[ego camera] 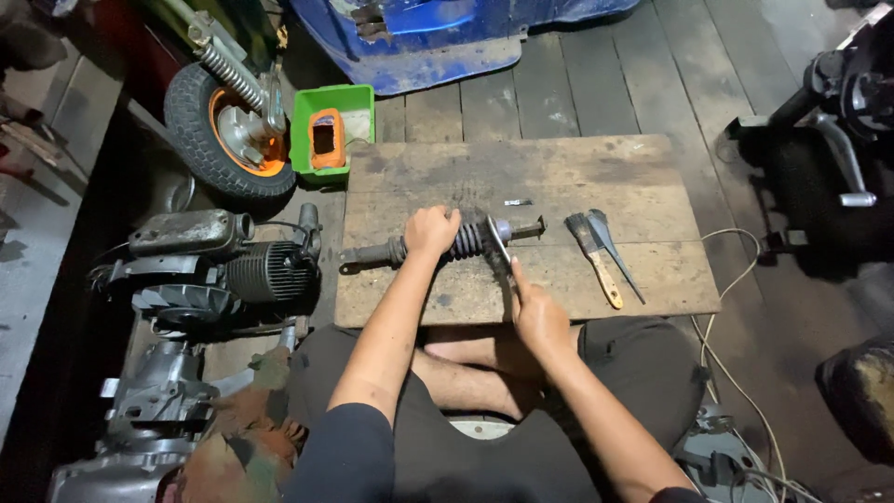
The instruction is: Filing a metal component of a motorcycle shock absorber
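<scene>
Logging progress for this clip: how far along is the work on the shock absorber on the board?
Done: the shock absorber lies off any vehicle on the wooden board. In hand: the left hand grips its spring; the right hand holds a thin metal tool to its end. Left: spring remains on; the brush lies unused.

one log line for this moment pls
left hand grips shock absorber on wooden board | right hand holds flat tool against it | brush lies right

A paintbrush lies on the wooden bench, with a green tub, a wheel and an engine beside it.
</scene>
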